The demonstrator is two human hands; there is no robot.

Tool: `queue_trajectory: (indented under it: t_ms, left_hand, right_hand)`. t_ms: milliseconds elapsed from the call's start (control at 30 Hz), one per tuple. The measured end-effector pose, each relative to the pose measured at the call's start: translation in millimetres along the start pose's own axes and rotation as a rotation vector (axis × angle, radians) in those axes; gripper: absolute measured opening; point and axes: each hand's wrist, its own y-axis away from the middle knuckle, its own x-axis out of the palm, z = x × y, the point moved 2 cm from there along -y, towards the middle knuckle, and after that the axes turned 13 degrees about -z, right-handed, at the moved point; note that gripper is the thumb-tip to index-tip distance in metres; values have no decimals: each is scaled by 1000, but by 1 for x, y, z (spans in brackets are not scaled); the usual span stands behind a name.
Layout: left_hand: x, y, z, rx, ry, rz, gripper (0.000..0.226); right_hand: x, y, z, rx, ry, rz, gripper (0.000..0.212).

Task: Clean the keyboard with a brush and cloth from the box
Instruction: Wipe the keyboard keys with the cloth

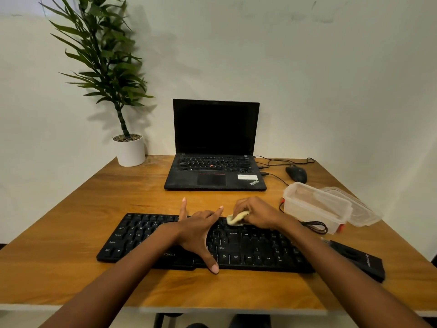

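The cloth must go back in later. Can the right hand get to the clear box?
Probably yes. The right hand holds the cloth on the keyboard, and the clear box stands open just beside it, with only a thin cable lying between them.

Looking forward and down from the person's head through 1 wide-angle lens, hovering close above the near edge of the table (71, 233), holding the keyboard (248, 245) low and central in frame, facing the laptop (215, 143) and the wall (331, 79) straight ahead, taking in both far corners of the table.
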Motion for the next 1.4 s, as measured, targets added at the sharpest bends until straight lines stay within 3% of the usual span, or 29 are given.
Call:
queue_trajectory:
  t_ms: [267, 433, 600, 700, 833, 1133, 1400]
  left_hand:
    - [1, 1, 2, 15, -13, -13, 134]
    - [0, -3, -1, 28, 10, 0, 135]
    - [0, -4, 0, 20, -35, 13, 136]
    - [-2, -3, 0, 12, -73, 20, 135]
    - [-1, -4, 1, 24, -75, 17, 134]
    - [0, -7, -1, 23, -20, 21, 135]
    - [0, -6, 3, 32, -52, 18, 134]
  right_hand:
    - [-45, 29, -45, 78, 66, 34, 19]
    - [-20, 17, -23, 25, 9, -37, 16]
    - [4, -4, 6, -53, 26, -4, 19]
    - [-17, 7, -12, -36, 100, 69, 16]
    - [-46, 28, -41, 42, 79, 37, 14]
    - [6, -4, 2, -49, 25, -42, 20]
    - [-40, 25, -35, 38, 111, 22, 14]
